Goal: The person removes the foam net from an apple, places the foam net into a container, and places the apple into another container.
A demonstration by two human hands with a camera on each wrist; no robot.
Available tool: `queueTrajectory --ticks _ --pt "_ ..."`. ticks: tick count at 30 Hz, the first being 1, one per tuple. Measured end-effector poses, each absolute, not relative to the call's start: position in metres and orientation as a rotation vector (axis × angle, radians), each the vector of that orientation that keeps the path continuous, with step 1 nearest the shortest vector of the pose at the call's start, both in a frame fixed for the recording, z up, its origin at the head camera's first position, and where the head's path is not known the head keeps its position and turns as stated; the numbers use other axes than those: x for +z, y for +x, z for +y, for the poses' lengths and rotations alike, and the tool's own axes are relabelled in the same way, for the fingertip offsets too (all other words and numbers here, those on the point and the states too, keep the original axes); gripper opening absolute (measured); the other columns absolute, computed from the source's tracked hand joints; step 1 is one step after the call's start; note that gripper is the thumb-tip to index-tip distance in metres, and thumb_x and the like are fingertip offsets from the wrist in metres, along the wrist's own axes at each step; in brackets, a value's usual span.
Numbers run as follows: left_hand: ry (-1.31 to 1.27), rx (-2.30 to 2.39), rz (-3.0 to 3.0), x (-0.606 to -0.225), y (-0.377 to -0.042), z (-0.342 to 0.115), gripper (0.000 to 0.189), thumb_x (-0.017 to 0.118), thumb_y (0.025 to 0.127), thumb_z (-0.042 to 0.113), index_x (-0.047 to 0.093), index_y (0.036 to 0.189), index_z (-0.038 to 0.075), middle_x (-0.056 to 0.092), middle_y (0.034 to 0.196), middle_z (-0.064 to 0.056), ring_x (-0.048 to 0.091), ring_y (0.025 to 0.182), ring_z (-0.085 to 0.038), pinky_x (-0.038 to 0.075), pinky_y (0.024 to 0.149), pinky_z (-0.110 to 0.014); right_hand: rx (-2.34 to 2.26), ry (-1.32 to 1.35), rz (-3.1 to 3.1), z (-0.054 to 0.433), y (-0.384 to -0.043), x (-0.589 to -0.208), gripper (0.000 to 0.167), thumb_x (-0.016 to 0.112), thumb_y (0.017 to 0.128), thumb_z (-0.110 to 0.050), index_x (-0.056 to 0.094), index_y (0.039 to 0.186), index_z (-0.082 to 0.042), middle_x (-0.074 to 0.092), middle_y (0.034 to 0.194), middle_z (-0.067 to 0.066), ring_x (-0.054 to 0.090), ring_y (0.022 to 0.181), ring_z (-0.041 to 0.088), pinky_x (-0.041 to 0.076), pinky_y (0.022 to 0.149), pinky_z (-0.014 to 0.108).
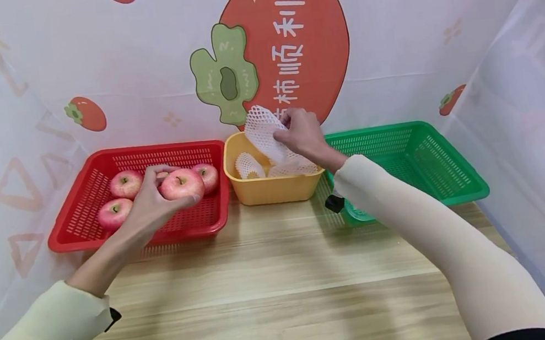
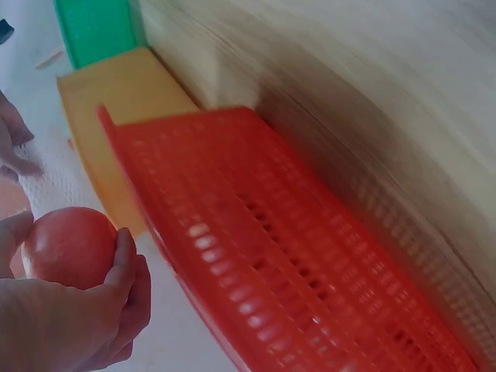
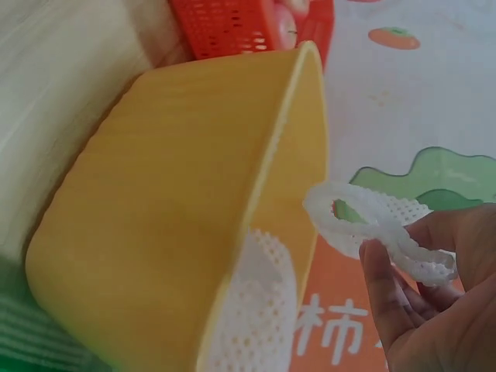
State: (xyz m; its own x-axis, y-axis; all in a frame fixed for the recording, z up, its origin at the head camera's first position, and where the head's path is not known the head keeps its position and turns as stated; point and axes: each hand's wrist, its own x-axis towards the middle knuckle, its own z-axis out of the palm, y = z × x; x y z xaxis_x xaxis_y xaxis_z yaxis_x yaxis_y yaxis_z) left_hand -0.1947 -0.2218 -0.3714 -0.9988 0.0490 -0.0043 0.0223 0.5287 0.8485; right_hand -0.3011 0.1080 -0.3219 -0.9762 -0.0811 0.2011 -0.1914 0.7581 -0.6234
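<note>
My left hand (image 1: 153, 199) grips a pink-red apple (image 1: 182, 184) above the red basket (image 1: 199, 232), fingers curled round its side. In the left wrist view the same apple (image 2: 71, 246) sits between thumb and fingers. Over the yellow bin (image 1: 274, 191), my right hand (image 1: 304, 132) pinches a white foam fruit net (image 1: 263, 132). The right wrist view shows the mouth of this foam net (image 3: 349, 217) partly open beside the thumb and fingers. More foam nets (image 1: 248, 166) lie inside the bin, one of them reaching its rim.
Several more apples (image 1: 126, 184) lie in the red basket on the left. A green basket (image 1: 457, 172) stands right of the bin, partly hidden by my right sleeve. Behind them hangs a printed cloth (image 1: 146, 105); the wooden table (image 1: 265, 292) stretches in front.
</note>
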Motion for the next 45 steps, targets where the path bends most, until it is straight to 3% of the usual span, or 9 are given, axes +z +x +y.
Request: queueTrajectory --ticks 5,11,20,24,27,34,37,45 --pt "-0.004 1.453 2.745 -0.379 -0.204 -0.236 0.094 0.085 0.087 0.045 0.028 0.153 0.011 0.043 0.149 -0.017 0.05 0.13 -0.03 0.042 0.104 -0.042 1.015 0.148 -2.84 0.099 -0.307 -0.336 0.017 0.079 0.093 -0.021 0.069 0.096 -0.008 0.068 0.087 0.008 0.06 0.08 0.023 0.051 0.062 0.028" --pt "-0.052 1.378 2.772 -0.388 -0.211 -0.248 0.101 0.082 0.089 0.049 0.022 0.157 0.006 0.04 0.152 -0.025 0.047 0.13 -0.036 0.043 0.106 -0.054 0.994 0.14 -2.888 0.088 -0.312 -0.349 0.015 0.078 0.094 -0.02 0.07 0.097 -0.007 0.067 0.081 0.007 0.06 0.074 0.022 0.046 0.057 0.025" --pt "-0.043 1.296 2.835 -0.402 -0.218 -0.254 0.1 0.081 0.089 0.05 0.023 0.153 -0.001 0.045 0.143 -0.03 0.05 0.121 -0.037 0.045 0.099 -0.05 0.916 0.214 -3.007 0.086 -0.31 -0.351 0.034 0.083 0.093 -0.035 0.069 0.084 -0.005 0.047 0.065 0.003 0.045 0.058 0.018 0.033 0.051 0.026" --pt "-0.063 1.278 2.834 -0.405 -0.219 -0.256 0.099 0.08 0.089 0.051 0.025 0.153 -0.001 0.042 0.145 -0.03 0.05 0.123 -0.038 0.045 0.101 -0.052 0.827 0.259 -2.971 0.09 -0.308 -0.344 0.042 0.079 0.094 -0.046 0.075 0.107 -0.006 0.064 0.08 0.003 0.057 0.069 0.017 0.049 0.061 0.027" --pt "-0.068 1.253 2.835 -0.406 -0.22 -0.259 0.098 0.079 0.089 0.051 0.026 0.152 -0.002 0.042 0.144 -0.031 0.05 0.123 -0.038 0.045 0.101 -0.052 0.783 0.296 -2.926 0.093 -0.308 -0.34 0.041 0.074 0.098 -0.041 0.075 0.121 -0.008 0.073 0.099 0.005 0.065 0.082 0.02 0.059 0.075 0.033" --pt "-0.049 1.139 2.822 -0.411 -0.221 -0.266 0.104 0.078 0.091 0.055 0.022 0.153 -0.006 0.046 0.139 -0.033 0.05 0.118 -0.04 0.046 0.097 -0.052 0.79 0.463 -2.845 0.095 -0.309 -0.338 0.027 0.068 0.102 -0.019 0.077 0.124 -0.006 0.075 0.116 0.01 0.068 0.099 0.023 0.06 0.095 0.039" --pt "-0.043 1.096 2.821 -0.412 -0.223 -0.268 0.102 0.078 0.091 0.053 0.023 0.151 -0.007 0.047 0.136 -0.033 0.05 0.115 -0.04 0.047 0.096 -0.052 0.794 0.557 -2.856 0.093 -0.311 -0.339 0.026 0.066 0.103 -0.015 0.077 0.124 -0.005 0.076 0.119 0.01 0.069 0.104 0.023 0.06 0.098 0.038" --pt "0.016 0.99 2.838 -0.415 -0.23 -0.274 0.097 0.082 0.088 0.046 0.027 0.145 -0.01 0.049 0.127 -0.03 0.051 0.108 -0.04 0.048 0.092 -0.051 0.716 0.678 -2.956 0.086 -0.313 -0.347 0.026 0.064 0.102 -0.011 0.079 0.122 -0.005 0.077 0.119 0.01 0.069 0.102 0.021 0.059 0.098 0.038"
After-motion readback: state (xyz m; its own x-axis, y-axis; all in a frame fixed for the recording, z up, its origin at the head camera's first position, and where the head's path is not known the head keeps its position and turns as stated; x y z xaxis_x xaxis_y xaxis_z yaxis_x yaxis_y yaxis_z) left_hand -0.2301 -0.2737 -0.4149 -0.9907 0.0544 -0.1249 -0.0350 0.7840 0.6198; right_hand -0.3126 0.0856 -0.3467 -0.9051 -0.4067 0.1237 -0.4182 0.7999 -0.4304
